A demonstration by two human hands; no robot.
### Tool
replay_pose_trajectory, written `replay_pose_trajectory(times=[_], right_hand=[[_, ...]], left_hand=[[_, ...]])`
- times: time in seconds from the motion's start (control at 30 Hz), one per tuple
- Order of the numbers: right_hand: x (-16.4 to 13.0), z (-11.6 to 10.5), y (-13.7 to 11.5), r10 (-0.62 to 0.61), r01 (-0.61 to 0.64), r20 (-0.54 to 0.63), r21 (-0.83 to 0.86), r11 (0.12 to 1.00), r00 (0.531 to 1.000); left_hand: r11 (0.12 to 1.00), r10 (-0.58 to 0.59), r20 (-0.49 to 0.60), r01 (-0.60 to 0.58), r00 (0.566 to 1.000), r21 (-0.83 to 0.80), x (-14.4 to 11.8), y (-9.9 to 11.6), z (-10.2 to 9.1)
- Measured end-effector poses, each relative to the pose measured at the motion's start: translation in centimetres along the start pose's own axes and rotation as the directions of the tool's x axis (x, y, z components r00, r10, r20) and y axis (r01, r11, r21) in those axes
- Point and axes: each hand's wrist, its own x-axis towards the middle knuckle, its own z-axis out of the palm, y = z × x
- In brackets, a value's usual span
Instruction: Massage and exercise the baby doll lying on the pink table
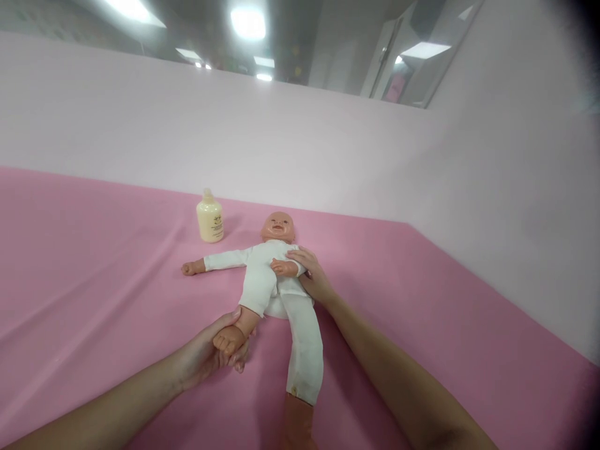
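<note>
A baby doll (262, 265) in white cloth clothing lies on its back, its head away from me and its feet toward me. My left hand (218, 350) is closed around the doll's lower leg, with the small foot (229, 339) over my fingers. That leg is bent and raised across the body. The other leg (304, 347) lies stretched toward me. At the doll's right-hand side in view, my right hand (313, 274) is curved around its bent arm, fingers over the upper arm by the chest. Part of that arm is hidden under my fingers.
A cream-coloured lotion bottle (210, 220) with a pale top stands upright to the left of the doll's head. The pink padded surface (117, 250) has creases on the left. Behind it runs a white wall (210, 131) with a mirror or window (290, 44) above.
</note>
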Motion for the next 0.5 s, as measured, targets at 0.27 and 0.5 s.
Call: replay_pose_trajectory(times=[0.27, 0.5], right_hand=[[0.3, 0.7, 0.7, 0.462, -0.310, -0.223, 0.492, 0.813, 0.858], [-0.1, 0.1, 4.9, 0.657, -0.246, -0.328, 0.742, 0.624, 0.679]], left_hand=[[0.962, -0.201, 0.221, 0.149, 0.954, 0.230, -1.9, -0.1, -1.1], [0.826, -0.333, 0.315, 0.113, 0.889, 0.553, -2.5, 0.9, -1.5]])
